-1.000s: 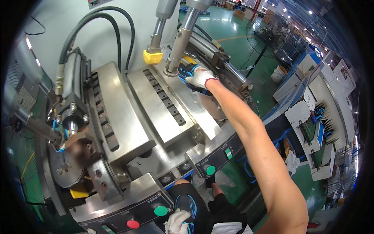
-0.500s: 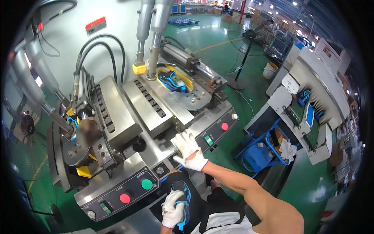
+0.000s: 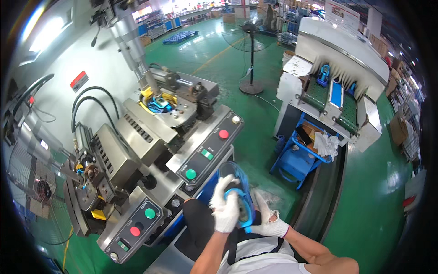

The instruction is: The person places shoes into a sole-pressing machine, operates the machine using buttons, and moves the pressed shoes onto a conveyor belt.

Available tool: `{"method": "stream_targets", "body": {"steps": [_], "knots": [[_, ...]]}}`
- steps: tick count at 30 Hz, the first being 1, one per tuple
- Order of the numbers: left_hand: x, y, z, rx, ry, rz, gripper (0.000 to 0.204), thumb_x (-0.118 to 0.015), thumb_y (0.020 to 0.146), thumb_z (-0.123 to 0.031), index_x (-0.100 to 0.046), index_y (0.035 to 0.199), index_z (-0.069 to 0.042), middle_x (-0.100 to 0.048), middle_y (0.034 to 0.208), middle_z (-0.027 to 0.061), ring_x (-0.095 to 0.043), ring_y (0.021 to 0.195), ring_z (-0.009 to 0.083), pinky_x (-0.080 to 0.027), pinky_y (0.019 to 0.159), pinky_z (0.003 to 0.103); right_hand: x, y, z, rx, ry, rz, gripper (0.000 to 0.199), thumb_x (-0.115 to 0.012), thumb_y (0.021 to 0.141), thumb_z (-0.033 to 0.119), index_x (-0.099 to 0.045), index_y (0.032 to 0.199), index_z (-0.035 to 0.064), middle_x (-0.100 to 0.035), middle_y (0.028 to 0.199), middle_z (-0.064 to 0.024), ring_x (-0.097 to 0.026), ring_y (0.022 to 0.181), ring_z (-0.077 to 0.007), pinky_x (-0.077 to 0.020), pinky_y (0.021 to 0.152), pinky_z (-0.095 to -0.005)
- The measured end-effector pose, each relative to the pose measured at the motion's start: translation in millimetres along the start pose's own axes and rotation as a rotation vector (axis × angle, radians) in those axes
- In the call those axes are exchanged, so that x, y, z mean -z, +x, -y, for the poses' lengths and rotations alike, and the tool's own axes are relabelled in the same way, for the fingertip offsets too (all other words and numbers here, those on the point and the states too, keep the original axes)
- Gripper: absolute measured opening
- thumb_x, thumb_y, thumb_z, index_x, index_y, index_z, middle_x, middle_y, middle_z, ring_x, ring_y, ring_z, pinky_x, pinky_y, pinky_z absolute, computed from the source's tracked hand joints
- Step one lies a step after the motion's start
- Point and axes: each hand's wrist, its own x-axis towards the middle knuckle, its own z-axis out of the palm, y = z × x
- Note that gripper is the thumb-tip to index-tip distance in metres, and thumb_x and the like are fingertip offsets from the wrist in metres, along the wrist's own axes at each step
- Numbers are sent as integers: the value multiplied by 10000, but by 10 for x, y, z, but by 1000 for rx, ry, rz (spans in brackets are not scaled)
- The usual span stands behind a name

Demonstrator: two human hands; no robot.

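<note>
My left hand (image 3: 225, 208), in a white knit glove, is closed around a dark shoe upper with blue trim (image 3: 247, 196), held above my lap; motion smears the upper's edges. My right hand (image 3: 270, 220), gloved too, is beside the upper's lower end, its fingers stretched and its thumb apart near the blue edge. Whether the thumb touches it I cannot tell. Ahead to the left stands a two-station shoe machine; another blue upper (image 3: 159, 104) sits in its far station beneath a metal rod and yellow pads.
Control panels (image 3: 207, 145) with red and green buttons border the machine's front. To the right are a blue cart (image 3: 299, 160) carrying gloves and a conveyor (image 3: 312, 97) with blue shoes under a bristle curtain. A pedestal fan (image 3: 252, 59) stands farther back.
My view has swung right. My right hand has left the control panel and come down beside the upper. My left hand has raised the upper from my lap.
</note>
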Motion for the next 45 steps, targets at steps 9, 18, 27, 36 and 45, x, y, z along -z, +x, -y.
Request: {"method": "stream_targets", "body": {"steps": [9,18,27,36,45], "knots": [[-1637,-16,-1023,-648,-30,708,603,-794,836,-36,-595,1406,-28,-531,1502,248,-485,1426,473,-382,1210,562,1198,-338,-386,135,430,-1217,669,-826,904,126,-525,1484,-20,-648,1403,-140,-656,1227,-227,-528,1069,-393],[-1001,-453,227,-188,194,755,557,-814,871,-79,-616,1386,-6,-628,1400,222,-611,1295,411,-500,1099,472,4213,255,-1184,-270,-297,-1725,739,-850,857,438,-619,1373,-38,-694,1329,-199,-653,1210,-319,-495,1045,-435],[-56,-923,888,266,534,505,432,-742,931,-133,-661,1327,20,-681,1326,231,-637,1266,392,-494,1110,450,5970,941,-2079,-746,-461,-1152,947,-813,810,670,-574,1500,67,-679,1360,-201,-725,1086,-333,-607,781,-453],[515,-1061,745,222,705,110,290,-725,929,-66,-706,1214,-18,-708,1180,212,-708,1064,366,-564,966,446,4976,681,-2504,-161,-753,-1267,601,-660,1052,388,-584,1388,-105,-704,1265,-243,-708,1070,-289,-575,936,-376],[2876,-3686,420,815,1179,-608,271,-612,1046,-252,-703,1208,-54,-728,1121,157,-695,1035,327,-539,941,422,506,898,-1686,-477,199,-212,658,-670,1050,143,-359,1597,-50,-403,1650,-189,-570,1360,-296,-587,1008,-374]]}}
